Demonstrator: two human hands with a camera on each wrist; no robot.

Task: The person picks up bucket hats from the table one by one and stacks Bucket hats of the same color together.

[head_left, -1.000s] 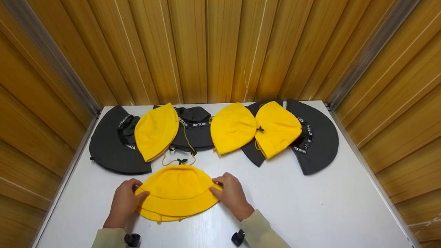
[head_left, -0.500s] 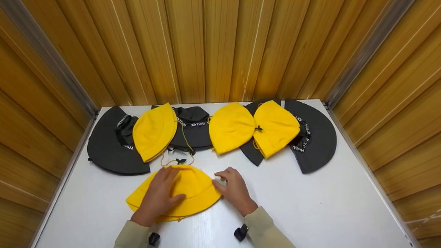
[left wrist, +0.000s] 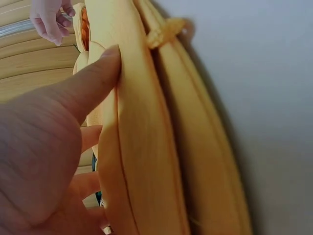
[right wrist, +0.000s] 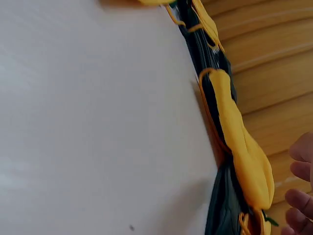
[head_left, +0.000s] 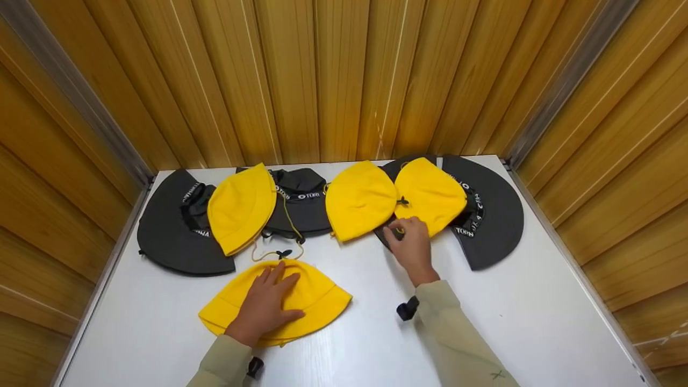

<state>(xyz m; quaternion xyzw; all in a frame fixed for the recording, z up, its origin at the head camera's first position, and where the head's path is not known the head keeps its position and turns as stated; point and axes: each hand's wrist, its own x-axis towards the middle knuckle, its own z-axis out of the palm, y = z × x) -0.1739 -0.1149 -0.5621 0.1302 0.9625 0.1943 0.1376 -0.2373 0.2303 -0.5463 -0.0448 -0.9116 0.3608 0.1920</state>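
A yellow bucket hat (head_left: 322, 309) lies folded flat on the white table, a small green sprout (head_left: 285, 253) at its crown. My left hand (head_left: 263, 309) rests on it with fingers spread; the left wrist view shows the thumb against the hat's brim (left wrist: 142, 147). My right hand (head_left: 413, 250), fingers loosely bent, is over the lower edge of the rightmost yellow hat (head_left: 430, 191) in the head view. In the right wrist view, the right fingertips (right wrist: 299, 198) appear apart from the nearest yellow hat (right wrist: 244, 152), with nothing between them.
Along the back, two more yellow hats, one left (head_left: 242, 209) and one centre (head_left: 360, 201), overlap several dark wide-brimmed hats, including a left one (head_left: 166, 236) and a right one (head_left: 502, 215). Yellow cords (head_left: 290, 215) hang from some. Wood-patterned walls (head_left: 344, 80) enclose the table (head_left: 537, 322).
My left hand has gone from the front hat's left edge to its middle. My right hand has let go of the right edge and moved up and right toward the back row.
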